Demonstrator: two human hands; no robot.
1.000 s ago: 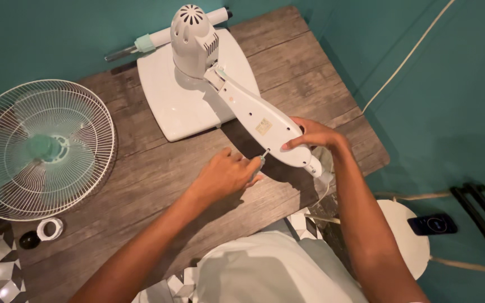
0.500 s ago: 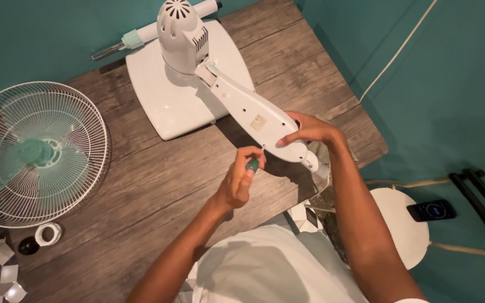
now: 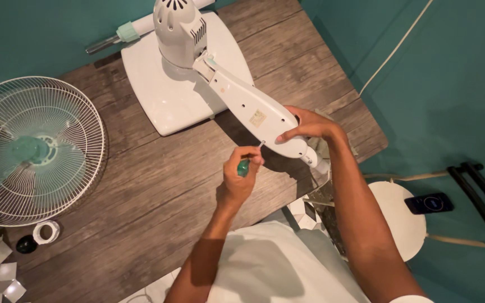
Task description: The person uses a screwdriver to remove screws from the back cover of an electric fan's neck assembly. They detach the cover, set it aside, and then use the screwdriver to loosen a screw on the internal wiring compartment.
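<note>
Your left hand [image 3: 241,171] grips the screwdriver [image 3: 247,164], tip at a screw on the fan neck [image 3: 254,115]. Your right hand [image 3: 309,128] clasps that neck. Next, keep the tip seated and turn.

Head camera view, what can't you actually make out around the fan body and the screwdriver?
- Screwdriver handle: mostly hidden by the left hand.
- Screw at its tip: too small to see.
- Underside of the fan body: faces away; right hand covers its end.
- Motor housing: top cut off by the frame edge.
- Label on the body: too small to tell.
</note>
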